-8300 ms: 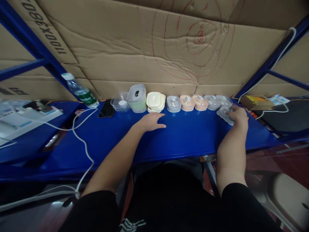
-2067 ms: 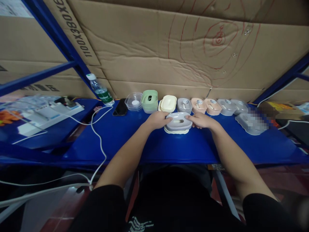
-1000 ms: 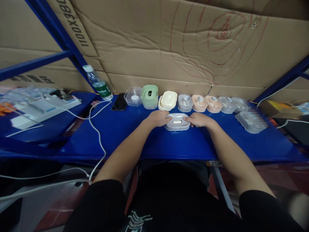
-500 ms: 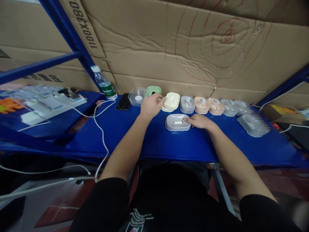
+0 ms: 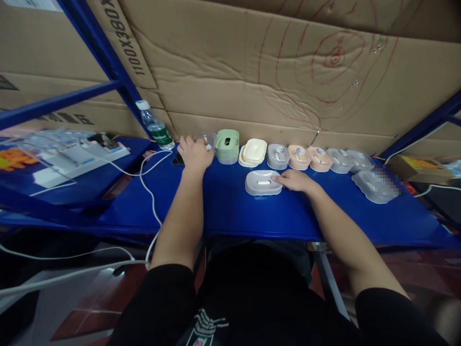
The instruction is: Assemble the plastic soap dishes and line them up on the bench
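At the left end of the row of boxes, my left hand (image 5: 195,154) is over a clear plastic container (image 5: 206,139), its fingers spread. The hand hides most of that container, so I cannot tell how firmly it touches. My right hand (image 5: 296,180) grips the right end of a grey lidded box (image 5: 263,183) resting on the blue table, thumb on top. Between the hands stand a green-topped clear box (image 5: 227,146) with a dark slot and some stacked cream lids (image 5: 255,150).
A grey box (image 5: 277,156), a peach box (image 5: 299,156) and more boxes continue rightward along the cardboard wall (image 5: 216,62). A frosted tray (image 5: 374,186) lies at right. The water bottle (image 5: 158,127), phone (image 5: 177,159) and white cable (image 5: 152,192) are at left.
My left hand has moved left from beside the cream lids to the clear container, uncovering the green-topped box. My right hand stays on the grey box.
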`<state>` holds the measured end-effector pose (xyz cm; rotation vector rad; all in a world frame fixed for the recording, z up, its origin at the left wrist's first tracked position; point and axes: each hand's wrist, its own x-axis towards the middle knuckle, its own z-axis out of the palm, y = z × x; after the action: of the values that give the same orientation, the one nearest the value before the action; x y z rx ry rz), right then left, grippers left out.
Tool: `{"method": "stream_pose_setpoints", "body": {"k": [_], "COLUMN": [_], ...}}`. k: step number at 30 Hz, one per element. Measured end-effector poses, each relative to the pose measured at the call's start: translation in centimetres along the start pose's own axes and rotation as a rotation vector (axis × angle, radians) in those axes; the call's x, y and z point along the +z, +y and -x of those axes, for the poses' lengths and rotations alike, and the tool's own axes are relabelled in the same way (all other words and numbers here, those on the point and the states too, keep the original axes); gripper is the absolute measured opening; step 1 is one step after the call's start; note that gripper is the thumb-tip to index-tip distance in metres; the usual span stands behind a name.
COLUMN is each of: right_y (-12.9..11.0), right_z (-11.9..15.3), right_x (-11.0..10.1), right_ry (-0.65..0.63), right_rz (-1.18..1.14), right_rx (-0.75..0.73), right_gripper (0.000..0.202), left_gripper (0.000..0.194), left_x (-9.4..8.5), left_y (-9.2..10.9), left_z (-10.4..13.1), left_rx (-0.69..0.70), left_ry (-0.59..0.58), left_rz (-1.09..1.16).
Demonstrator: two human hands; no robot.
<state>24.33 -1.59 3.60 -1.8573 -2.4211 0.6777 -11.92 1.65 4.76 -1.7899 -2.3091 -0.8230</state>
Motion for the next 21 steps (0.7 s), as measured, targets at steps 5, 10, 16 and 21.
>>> {"method": "stream_pose_setpoints", "body": {"k": [5,10,16,21], "right_y": [0.1,0.2,0.1,0.0], "right_z": [0.0,-0.1,0.0,0.0], "right_x": [0.1,0.1,0.0,0.0], "right_ry": [0.004,0.005,0.005,-0.004], "right_rz": [-0.003,-0.011,0.012,0.023], "right_rx": [-0.013,-0.011,-0.013,-0.005], "right_gripper": [0.066,0.067,0.07,0.069], "left_gripper": [0.034,0.028,0.016,0.013], "left_x": [0.3,-0.1,-0.3,-0.5], "left_y": [-0.2,0.2,0.0,-0.3], "left_z": [-0.2,-0.5,-0.9,-1.1], "left_rx": [-0.043,-0.079,-0.087,-0.011], "left_ry": [-0.1,-0.117,0.086,0.362], "left_rz": [-0.04,0.034,0.257,0.632]}}
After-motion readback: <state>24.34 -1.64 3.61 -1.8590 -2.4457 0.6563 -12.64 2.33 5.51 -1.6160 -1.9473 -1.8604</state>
